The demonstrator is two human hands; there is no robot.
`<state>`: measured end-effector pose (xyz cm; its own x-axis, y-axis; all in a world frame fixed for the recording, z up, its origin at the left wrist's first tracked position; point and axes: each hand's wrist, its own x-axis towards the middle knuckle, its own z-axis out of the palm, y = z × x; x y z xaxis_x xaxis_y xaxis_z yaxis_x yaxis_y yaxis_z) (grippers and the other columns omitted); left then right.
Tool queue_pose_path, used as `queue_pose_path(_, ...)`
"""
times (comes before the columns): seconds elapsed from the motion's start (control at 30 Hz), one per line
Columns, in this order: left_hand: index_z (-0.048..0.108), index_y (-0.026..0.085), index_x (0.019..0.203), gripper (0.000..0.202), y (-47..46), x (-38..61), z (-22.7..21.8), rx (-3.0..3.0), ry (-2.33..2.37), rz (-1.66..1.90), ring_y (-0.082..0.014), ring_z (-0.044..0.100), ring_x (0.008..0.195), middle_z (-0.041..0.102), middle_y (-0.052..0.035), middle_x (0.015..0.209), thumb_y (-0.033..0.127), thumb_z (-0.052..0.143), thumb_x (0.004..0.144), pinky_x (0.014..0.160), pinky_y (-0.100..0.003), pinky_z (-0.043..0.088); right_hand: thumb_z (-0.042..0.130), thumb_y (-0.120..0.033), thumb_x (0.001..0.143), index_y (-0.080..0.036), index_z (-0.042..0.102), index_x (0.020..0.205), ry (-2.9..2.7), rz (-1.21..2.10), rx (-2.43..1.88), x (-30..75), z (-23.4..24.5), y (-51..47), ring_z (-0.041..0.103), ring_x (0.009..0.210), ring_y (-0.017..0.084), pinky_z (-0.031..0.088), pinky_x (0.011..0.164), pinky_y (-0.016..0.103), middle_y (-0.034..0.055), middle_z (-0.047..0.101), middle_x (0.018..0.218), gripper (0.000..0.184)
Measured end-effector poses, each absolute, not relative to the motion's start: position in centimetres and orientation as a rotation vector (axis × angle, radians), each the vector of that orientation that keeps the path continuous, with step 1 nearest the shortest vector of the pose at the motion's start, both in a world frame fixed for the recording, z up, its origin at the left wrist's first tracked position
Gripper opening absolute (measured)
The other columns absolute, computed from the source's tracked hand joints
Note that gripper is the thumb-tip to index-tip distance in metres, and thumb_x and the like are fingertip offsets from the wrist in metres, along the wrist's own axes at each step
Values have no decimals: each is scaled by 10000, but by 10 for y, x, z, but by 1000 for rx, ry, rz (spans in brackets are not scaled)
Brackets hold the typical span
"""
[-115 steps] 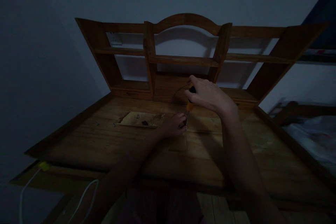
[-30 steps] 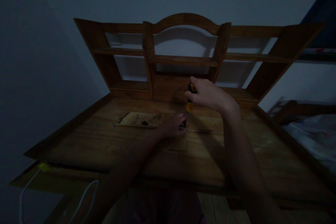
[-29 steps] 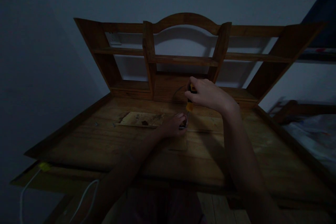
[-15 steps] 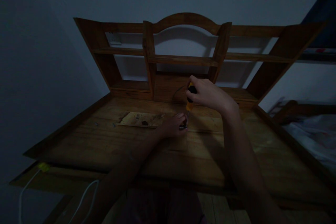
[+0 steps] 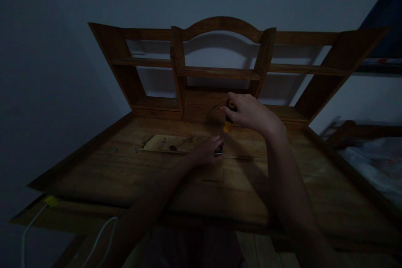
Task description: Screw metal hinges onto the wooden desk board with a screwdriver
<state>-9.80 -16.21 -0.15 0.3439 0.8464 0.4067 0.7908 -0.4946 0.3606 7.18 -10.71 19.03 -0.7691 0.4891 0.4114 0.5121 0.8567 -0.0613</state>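
In dim light, my right hand is closed round the black and orange handle of a screwdriver, held upright with its metal tip down on the wooden desk top. My left hand rests on the desk right beside the tip, fingers curled and pinching a small metal piece there. What the piece is cannot be made out.
A wooden shelf unit with an arched top stands at the desk's back against the wall. A pale rough patch lies left of my hands. A white cable hangs at the lower left. A bed is at the right.
My right hand has shifted its grip slightly on the screwdriver handle. The left hand stays by the tip.
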Motion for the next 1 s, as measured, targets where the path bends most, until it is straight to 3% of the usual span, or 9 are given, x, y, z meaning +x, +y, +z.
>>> queue_pose_path(0.1, 529, 202, 977, 197, -162, -98, -2, 2500, 1508, 845, -243, 540, 1022, 542, -82, 1068, 303, 634, 844, 898, -377, 476, 515, -395, 945, -167, 591, 1072, -2583, -100, -808, 72, 189, -106, 658, 932, 288, 464, 810, 367, 133, 700, 974, 271)
queue_pose_path(0.3, 525, 199, 996, 195, -165, -98, 1, 2483, 1520, 835, -237, 545, 1036, 543, -84, 1096, 281, 623, 848, 909, -365, 481, 539, -299, 915, -185, 622, 1037, -2628, 35, -680, 73, 191, -106, 658, 943, 253, 461, 835, 334, 98, 711, 1008, 187)
queue_pose_path(0.47, 539, 199, 975, 192, -163, -98, -1, 2471, 1506, 858, -235, 546, 1022, 546, -82, 1077, 306, 636, 849, 906, -369, 485, 535, -414, 945, -189, 606, 1062, -2604, 81, -685, 71, 189, -107, 659, 918, 249, 462, 806, 331, 105, 706, 988, 264)
queue_pose_path(0.7, 543, 200, 976, 194, -164, -99, -1, 2473, 1514, 848, -237, 545, 1026, 544, -83, 1083, 296, 640, 838, 903, -372, 487, 548, -333, 917, -191, 608, 1047, -2624, 63, -670, 71, 189, -106, 651, 928, 243, 458, 804, 318, 93, 706, 1019, 202)
queue_pose_path(0.9, 534, 203, 977, 204, -164, -98, -1, 2478, 1523, 853, -237, 543, 1026, 540, -81, 1079, 288, 648, 830, 903, -367, 482, 513, -454, 954, -179, 605, 1067, -2589, -45, -768, 71, 190, -110, 658, 889, 262, 456, 775, 337, 115, 704, 955, 311)
queue_pose_path(1.0, 532, 200, 978, 200, -163, -99, -2, 2482, 1522, 844, -241, 544, 1026, 543, -83, 1081, 294, 641, 840, 898, -370, 480, 519, -434, 940, -178, 609, 1053, -2598, -42, -807, 72, 191, -110, 660, 895, 269, 455, 785, 344, 115, 706, 965, 294)
